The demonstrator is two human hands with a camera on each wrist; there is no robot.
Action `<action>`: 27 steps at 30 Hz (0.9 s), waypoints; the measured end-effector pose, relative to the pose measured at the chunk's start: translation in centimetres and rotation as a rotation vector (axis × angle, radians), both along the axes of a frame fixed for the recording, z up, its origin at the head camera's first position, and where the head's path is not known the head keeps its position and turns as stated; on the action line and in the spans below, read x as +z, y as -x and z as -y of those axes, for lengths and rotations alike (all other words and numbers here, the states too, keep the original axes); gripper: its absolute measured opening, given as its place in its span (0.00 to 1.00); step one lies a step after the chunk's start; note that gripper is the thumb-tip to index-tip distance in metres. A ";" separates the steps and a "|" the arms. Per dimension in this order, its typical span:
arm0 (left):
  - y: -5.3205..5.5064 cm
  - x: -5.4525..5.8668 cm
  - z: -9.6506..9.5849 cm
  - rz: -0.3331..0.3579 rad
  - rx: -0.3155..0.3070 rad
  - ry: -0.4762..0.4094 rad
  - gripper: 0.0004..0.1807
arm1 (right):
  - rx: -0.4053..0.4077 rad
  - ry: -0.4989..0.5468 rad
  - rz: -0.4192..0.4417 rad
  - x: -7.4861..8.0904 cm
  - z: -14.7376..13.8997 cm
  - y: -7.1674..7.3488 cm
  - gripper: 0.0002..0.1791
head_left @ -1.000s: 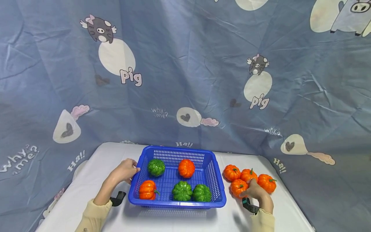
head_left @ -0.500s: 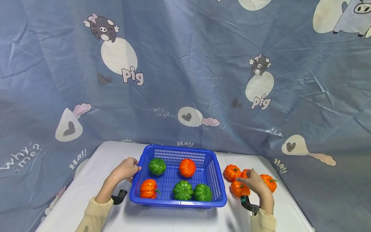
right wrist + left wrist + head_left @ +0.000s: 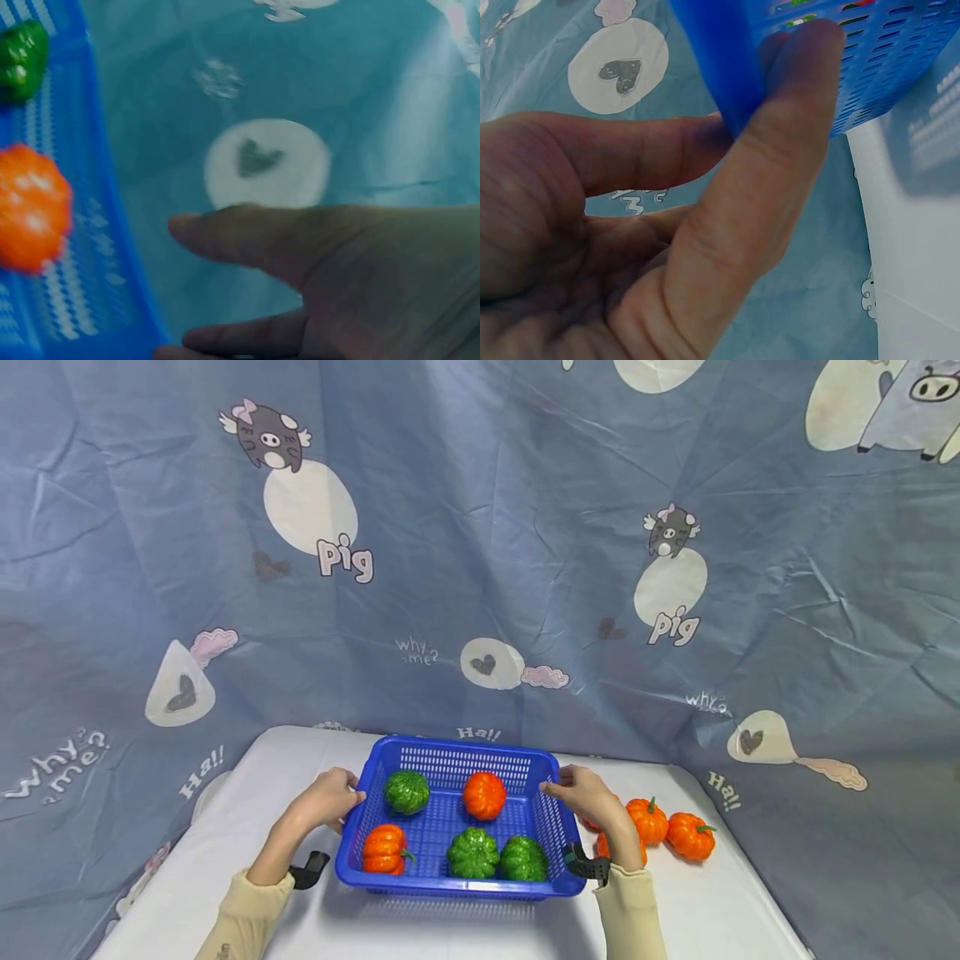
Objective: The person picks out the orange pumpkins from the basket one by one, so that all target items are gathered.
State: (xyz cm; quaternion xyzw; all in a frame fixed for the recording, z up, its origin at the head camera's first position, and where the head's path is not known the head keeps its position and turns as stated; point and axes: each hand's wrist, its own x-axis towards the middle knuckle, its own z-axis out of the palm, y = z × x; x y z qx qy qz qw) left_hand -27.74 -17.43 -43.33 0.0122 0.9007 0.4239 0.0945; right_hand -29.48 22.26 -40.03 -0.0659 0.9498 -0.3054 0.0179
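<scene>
A blue plastic basket point(image 3: 432, 884) holds small pumpkins, two of them orange and several green. One orange pumpkin point(image 3: 483, 795) lies toward the back, another orange pumpkin point(image 3: 384, 848) at the front left. With thumb and fingers my left hand point(image 3: 327, 797) pinches the basket's left rim, which the left wrist view shows running between them. Over at the right rim is my right hand point(image 3: 588, 793), holding nothing. Its thumb stretches toward the basket, apart from the fingers in the right wrist view. Green pumpkins point(image 3: 472, 853) sit along the front wall.
Right of the basket, several orange pumpkins point(image 3: 690, 837) rest on the white table point(image 3: 720, 910), some partly hidden by the right forearm. A blue cloth point(image 3: 480, 527) printed with pigs hangs behind the table and along its sides.
My right hand has left the orange pumpkins on the table and moved left to the basket's right rim. My left hand keeps its hold on the left rim.
</scene>
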 end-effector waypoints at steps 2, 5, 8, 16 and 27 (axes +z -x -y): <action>0.0 0.0 0.0 0.003 0.004 -0.004 0.18 | 0.045 0.038 0.054 -0.6 1.2 1.1 0.28; -0.1 0.0 0.0 0.006 0.010 -0.009 0.18 | 0.116 0.093 0.140 -1.7 2.6 2.7 0.21; -0.1 -0.1 0.0 0.009 0.012 -0.013 0.18 | 0.151 0.129 0.208 -2.7 3.6 4.0 0.19; 0.0 0.1 0.0 0.008 0.001 -0.007 0.18 | 0.118 0.101 0.306 -4.5 5.6 6.6 0.31; 0.0 0.0 0.0 0.015 0.010 -0.006 0.18 | 0.096 -0.097 0.286 -6.3 7.6 7.3 0.26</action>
